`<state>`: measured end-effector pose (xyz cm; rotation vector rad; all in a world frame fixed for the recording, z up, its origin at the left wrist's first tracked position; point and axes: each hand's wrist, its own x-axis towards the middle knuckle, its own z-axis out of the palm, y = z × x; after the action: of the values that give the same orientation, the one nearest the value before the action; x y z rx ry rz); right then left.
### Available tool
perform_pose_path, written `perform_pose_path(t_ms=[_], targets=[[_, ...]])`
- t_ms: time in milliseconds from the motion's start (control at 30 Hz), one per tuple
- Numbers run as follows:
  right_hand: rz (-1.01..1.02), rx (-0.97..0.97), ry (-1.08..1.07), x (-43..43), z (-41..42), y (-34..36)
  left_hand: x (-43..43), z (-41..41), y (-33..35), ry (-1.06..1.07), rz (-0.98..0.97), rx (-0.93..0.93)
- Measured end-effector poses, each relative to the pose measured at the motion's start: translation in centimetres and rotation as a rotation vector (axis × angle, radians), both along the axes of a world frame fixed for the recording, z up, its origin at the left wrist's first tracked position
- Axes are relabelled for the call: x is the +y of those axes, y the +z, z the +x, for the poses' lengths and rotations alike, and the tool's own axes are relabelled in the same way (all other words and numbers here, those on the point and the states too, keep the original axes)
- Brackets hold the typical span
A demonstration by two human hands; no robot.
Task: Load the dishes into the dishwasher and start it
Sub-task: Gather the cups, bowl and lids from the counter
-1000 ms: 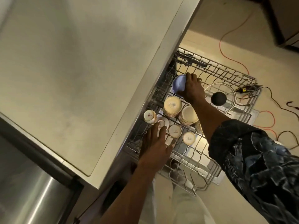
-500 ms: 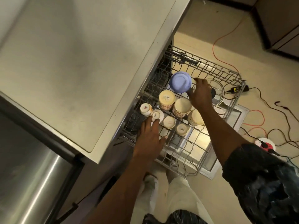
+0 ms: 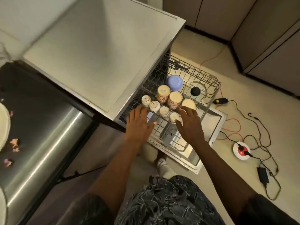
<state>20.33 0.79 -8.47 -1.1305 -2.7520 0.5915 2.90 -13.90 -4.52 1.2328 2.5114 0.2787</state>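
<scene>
Rack [image 3: 203,75] pulled out, holding upturned cups [image 3: 163,93], purple bowl [image 3: 174,82], glass lid [image 3: 194,91]. We note left hand [image 3: 139,125] flat, fingers straight, over the rack's near side; right hand [image 3: 190,126] loose-fingered, touching the nearest cups, gripping nothing.

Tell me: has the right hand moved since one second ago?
Yes. The right hand has drawn back from beside the glass lid toward the person, now at the nearest cups.
</scene>
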Motion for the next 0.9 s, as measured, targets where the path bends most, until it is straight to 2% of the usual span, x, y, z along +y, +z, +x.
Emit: perform_pose_path(t_ms=[100,467,767,900], targets=[[0.031,0.03,0.036,-3.0,1.6,1.0,-3.9,1.6,0.3,0.072,0.042,0.012],[0.194,0.025,0.262,-9.2,6.6,3.7,-15.7,10.4,-0.4,0.355,0.145,-0.122],[0.25,0.117,0.423,-9.1,6.2,4.7,-18.3,12.1,0.4,0.493,0.153,-0.089],[0.219,0.057,0.443,-7.1,7.3,3.4,-17.1,13.7,0.2,0.538,0.143,-0.12]])
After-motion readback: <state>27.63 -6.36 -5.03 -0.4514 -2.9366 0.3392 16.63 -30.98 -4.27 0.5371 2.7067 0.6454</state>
